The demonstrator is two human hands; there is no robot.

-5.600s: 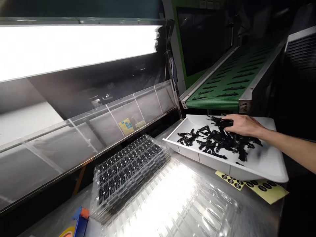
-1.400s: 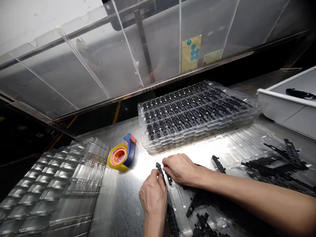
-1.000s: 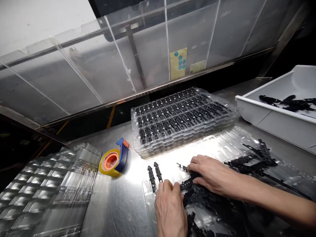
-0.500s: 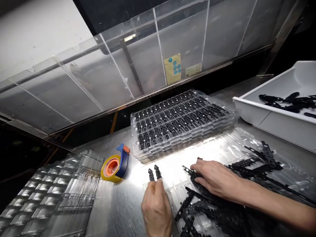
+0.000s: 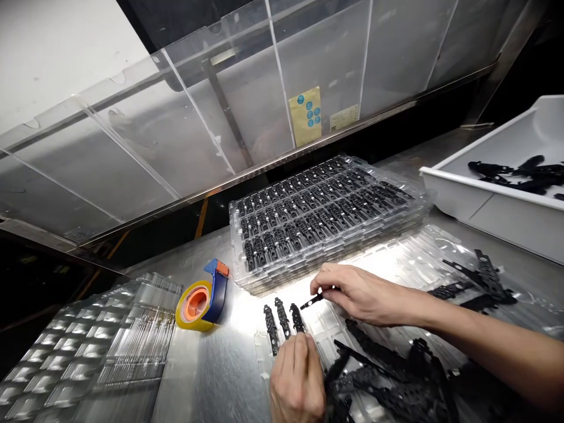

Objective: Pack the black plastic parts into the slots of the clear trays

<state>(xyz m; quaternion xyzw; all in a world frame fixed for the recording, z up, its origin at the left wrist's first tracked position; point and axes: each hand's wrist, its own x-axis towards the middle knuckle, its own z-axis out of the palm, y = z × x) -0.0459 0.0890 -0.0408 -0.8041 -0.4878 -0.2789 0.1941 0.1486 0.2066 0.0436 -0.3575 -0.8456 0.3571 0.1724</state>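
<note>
My left hand (image 5: 297, 379) is closed, its fingertips pinched on the lower end of a slim black plastic part (image 5: 296, 317) in the clear tray (image 5: 262, 349). Two similar black parts (image 5: 270, 329) lie side by side just left of it. My right hand (image 5: 352, 291) pinches another black plastic part (image 5: 312, 301), whose tip points left toward the one at my left fingers. Beneath my right forearm, a loose heap of black parts (image 5: 388, 382) covers much of the tray. The rest of the held part is hidden behind my right fingers.
Filled clear trays (image 5: 308, 229) are stacked behind my hands. A tape dispenser (image 5: 200, 302) and a stack of clear trays (image 5: 88, 346) stand left. A white bin (image 5: 484, 214) with black parts is at right, and a transparent panel (image 5: 247, 100) runs along the back.
My left hand has moved right and down, from the second black part to a third one now in the row. My right hand has moved up and left from the heap with a part.
</note>
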